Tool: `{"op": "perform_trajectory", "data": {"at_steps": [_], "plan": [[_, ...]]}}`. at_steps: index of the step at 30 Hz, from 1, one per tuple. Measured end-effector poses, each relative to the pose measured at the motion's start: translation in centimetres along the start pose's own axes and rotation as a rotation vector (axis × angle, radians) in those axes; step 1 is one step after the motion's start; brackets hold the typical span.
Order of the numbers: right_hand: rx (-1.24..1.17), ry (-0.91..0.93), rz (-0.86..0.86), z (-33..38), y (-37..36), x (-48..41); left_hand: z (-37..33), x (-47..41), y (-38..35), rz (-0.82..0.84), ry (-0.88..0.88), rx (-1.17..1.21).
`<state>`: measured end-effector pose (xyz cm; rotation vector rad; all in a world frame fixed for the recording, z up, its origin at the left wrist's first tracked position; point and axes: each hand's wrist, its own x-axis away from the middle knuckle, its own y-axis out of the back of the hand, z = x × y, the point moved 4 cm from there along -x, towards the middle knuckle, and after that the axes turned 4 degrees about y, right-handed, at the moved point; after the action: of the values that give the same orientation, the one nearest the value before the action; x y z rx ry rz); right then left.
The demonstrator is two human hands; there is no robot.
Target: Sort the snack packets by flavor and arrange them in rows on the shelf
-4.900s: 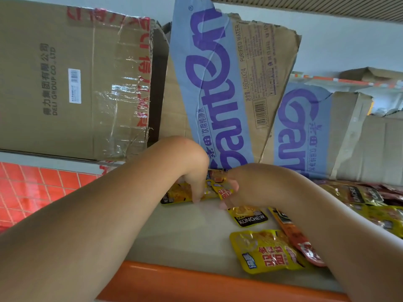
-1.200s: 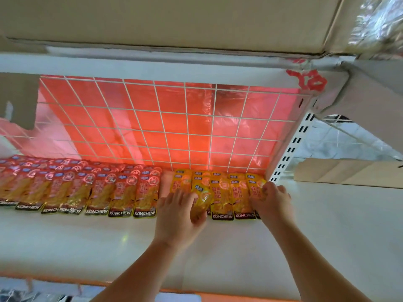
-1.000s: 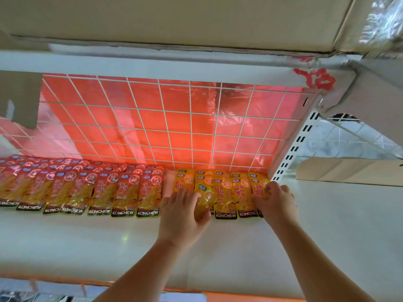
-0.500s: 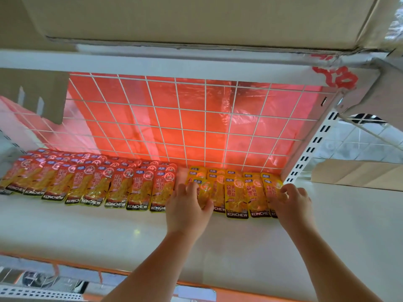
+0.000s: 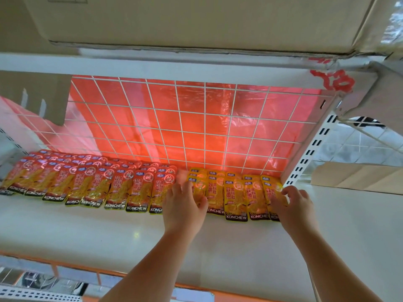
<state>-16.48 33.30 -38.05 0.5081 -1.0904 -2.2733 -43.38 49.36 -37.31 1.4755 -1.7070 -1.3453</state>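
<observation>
On the white shelf (image 5: 109, 234), the snack packets lie in overlapping rows along the far edge against the wire grid (image 5: 196, 127). The red packets (image 5: 87, 186) fill the left stretch, and the yellow packets (image 5: 236, 197) sit just beside them on the right (both kinds marked KONCHEW). The left hand (image 5: 184, 205) lies flat, its fingers spread and released, on the leftmost yellow packets, while the right hand (image 5: 294, 205) has bent fingers touching the rightmost yellow packet, though I cannot tell whether they pinch it or only rest there.
</observation>
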Motion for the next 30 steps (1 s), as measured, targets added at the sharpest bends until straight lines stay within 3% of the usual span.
{"op": "perform_trajectory", "data": {"at_steps": [20,23,30], "plan": [[-0.038,0.035,-0.033,0.3,0.6,-0.1,0.5,0.4,1.5,-0.029,-0.013,0.021],[-0.005,0.104,-0.061,2.1,1.3,0.0,-0.3,-0.1,2.7,-0.079,-0.112,0.098],[-0.098,0.344,-0.136,10.9,5.5,1.5,-5.6,-1.0,8.9,-0.161,-0.539,0.363]]}}
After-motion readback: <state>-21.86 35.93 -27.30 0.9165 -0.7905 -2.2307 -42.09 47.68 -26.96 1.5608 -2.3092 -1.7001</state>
